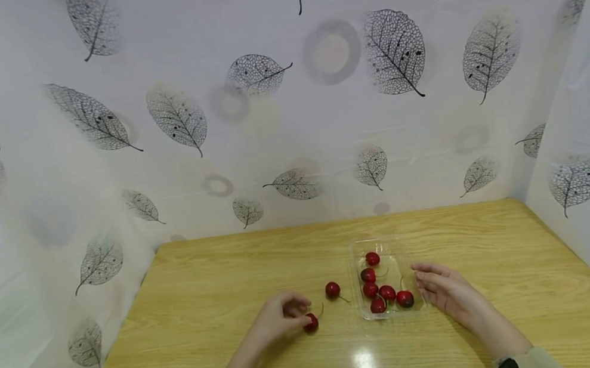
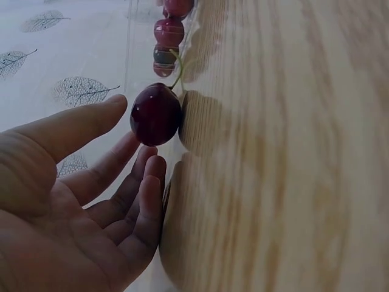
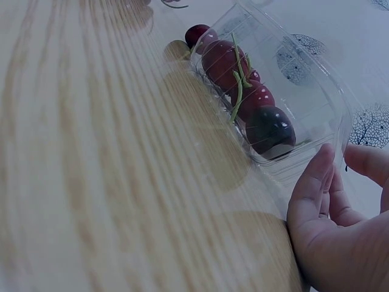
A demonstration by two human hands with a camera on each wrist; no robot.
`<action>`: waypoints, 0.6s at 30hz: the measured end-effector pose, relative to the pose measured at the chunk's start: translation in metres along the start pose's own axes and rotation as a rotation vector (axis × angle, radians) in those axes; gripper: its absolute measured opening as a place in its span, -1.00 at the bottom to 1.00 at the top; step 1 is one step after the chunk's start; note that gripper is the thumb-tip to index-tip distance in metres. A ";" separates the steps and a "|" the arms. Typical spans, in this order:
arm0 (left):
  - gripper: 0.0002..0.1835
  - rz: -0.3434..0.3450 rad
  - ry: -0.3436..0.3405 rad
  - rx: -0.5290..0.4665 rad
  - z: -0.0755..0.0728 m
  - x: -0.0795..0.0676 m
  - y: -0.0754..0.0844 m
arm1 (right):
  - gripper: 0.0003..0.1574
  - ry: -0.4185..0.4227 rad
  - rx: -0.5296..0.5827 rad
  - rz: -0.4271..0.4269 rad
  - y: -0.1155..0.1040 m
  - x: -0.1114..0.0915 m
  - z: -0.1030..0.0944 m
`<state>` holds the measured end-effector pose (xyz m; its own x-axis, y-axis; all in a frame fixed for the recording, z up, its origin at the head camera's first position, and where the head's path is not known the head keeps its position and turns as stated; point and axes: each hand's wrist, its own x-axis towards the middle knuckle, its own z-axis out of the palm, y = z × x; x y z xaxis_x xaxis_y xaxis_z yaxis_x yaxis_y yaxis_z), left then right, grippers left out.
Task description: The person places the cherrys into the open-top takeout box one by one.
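Note:
A red cherry with a green stem lies on the table at my left hand. In the left wrist view the thumb and fingers spread around that cherry, the thumb tip slightly apart from it. Another cherry lies between the left hand and a clear plastic box. Several cherries sit in the box. My right hand is at the box's right side, fingers mostly straight. Its fingertips are against or very close to the clear wall; actual contact cannot be made out.
The wooden table reaches back to a pale curtain printed with dark leaves. This curtain also hangs along the left and right sides. A bright light reflection shows on the tabletop in front of the box.

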<state>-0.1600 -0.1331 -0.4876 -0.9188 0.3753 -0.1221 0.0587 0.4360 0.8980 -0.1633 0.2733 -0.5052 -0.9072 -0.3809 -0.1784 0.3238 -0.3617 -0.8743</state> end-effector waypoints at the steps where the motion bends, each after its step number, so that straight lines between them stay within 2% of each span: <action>1: -0.70 0.001 -0.008 -0.001 0.000 0.000 0.000 | -0.57 -0.001 0.003 -0.001 0.000 0.000 0.000; 8: -0.68 0.025 -0.048 0.021 -0.003 0.002 -0.004 | -0.57 -0.015 0.021 -0.008 0.000 0.001 -0.002; 13: -0.65 0.002 -0.084 0.007 -0.004 0.002 -0.004 | -0.56 -0.028 0.022 -0.008 0.000 0.001 -0.002; 18: -0.63 -0.009 -0.086 -0.001 -0.003 0.002 -0.005 | -0.57 -0.020 0.025 0.003 0.000 0.000 -0.002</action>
<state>-0.1629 -0.1368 -0.4907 -0.8823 0.4402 -0.1664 0.0499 0.4392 0.8970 -0.1638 0.2751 -0.5068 -0.9009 -0.3989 -0.1713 0.3330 -0.3816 -0.8623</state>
